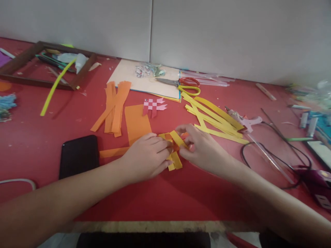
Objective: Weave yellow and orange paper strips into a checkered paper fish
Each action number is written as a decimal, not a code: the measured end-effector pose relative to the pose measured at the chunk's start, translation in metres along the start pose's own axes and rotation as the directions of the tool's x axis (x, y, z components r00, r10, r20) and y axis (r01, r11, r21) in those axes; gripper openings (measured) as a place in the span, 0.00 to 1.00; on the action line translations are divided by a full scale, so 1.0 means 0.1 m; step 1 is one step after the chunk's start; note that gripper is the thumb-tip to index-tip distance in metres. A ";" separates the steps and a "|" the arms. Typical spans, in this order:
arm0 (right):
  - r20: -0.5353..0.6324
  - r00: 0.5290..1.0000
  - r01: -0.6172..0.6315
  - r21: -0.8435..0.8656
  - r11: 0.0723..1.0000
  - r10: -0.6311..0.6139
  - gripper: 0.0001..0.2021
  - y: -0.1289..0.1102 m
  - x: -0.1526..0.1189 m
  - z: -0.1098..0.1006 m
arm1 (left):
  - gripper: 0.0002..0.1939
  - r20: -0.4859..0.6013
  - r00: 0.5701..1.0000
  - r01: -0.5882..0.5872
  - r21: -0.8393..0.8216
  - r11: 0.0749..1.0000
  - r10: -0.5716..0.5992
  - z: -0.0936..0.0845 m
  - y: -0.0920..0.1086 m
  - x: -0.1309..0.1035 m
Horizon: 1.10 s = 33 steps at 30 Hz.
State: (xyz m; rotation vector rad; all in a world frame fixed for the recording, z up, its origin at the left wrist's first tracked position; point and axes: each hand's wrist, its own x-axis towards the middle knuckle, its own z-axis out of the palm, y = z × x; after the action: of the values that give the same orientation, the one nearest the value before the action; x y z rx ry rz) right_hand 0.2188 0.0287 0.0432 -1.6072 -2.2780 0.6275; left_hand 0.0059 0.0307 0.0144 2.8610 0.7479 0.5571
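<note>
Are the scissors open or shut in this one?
The scissors look shut: the blades lie together as one narrow point over the pale sheet, with no visible gap.

soft, hazy, middling light. a pale sheen washes the table (241, 98) toward two o'clock; faint shadow spreads below the right hand (200, 146) toward five. clutter (322, 132) near three o'clock looks smeared and stretched.
</note>
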 end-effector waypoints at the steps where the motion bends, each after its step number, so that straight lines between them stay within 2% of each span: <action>1: -0.027 1.000 0.005 0.010 1.000 -0.005 0.17 0.02 0.01 0.00 | 0.17 0.001 1.000 0.001 -0.001 1.000 -0.001 0.00 0.00 0.00; 4: -0.066 0.996 0.066 0.003 0.998 -0.066 0.16 0.06 0.05 -0.03 | 0.17 0.003 1.000 0.007 -0.003 1.000 -0.007 0.01 0.00 0.00; 7: 0.006 0.993 0.118 0.042 0.992 -0.118 0.14 0.07 0.08 -0.08 | 0.17 0.011 1.000 0.011 -0.001 1.000 -0.011 0.02 -0.01 -0.01; 10: 0.075 0.997 0.017 0.141 0.990 -0.028 0.15 0.09 0.11 -0.13 | 0.17 0.015 1.000 0.003 -0.002 1.000 -0.003 0.02 -0.01 -0.01; 13: 0.096 0.995 -0.062 0.323 0.944 0.032 0.15 0.16 0.18 -0.15 | 0.16 0.006 1.000 -0.001 -0.009 1.000 0.001 0.02 -0.01 -0.02; 17: 0.182 0.981 -0.031 0.479 0.877 -0.065 0.18 0.26 0.29 -0.19 | 0.16 -0.008 1.000 0.014 -0.021 1.000 -0.014 0.02 -0.01 -0.02; 19: 0.198 0.974 0.006 0.460 0.888 -0.109 0.20 0.27 0.33 -0.21 | 0.16 -0.005 1.000 0.016 -0.030 0.999 -0.016 0.02 -0.01 -0.02; 23: 0.151 0.984 0.030 0.396 0.918 -0.098 0.21 0.25 0.36 -0.18 | 0.16 -0.006 1.000 0.013 -0.039 0.999 -0.013 0.02 -0.01 -0.02; 27: 0.127 0.985 0.056 0.402 0.914 -0.116 0.16 0.27 0.40 -0.13 | 0.16 -0.022 1.000 0.008 -0.036 0.999 -0.009 0.04 -0.02 -0.02; 31: 0.101 0.988 0.082 0.270 0.960 -0.112 0.12 0.28 0.41 -0.13 | 0.16 -0.031 0.999 0.008 -0.030 1.000 -0.009 0.04 -0.01 -0.02; 33: 0.076 0.984 0.147 0.186 0.972 -0.163 0.12 0.29 0.42 -0.13 | 0.16 -0.039 0.999 0.007 -0.031 1.000 -0.009 0.03 -0.01 -0.02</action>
State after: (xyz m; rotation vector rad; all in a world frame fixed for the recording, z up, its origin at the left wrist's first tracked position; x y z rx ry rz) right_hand 0.2342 0.0791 0.0389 -1.3281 -2.3080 0.8542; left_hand 0.0054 0.0308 0.0109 2.8257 0.7501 0.6201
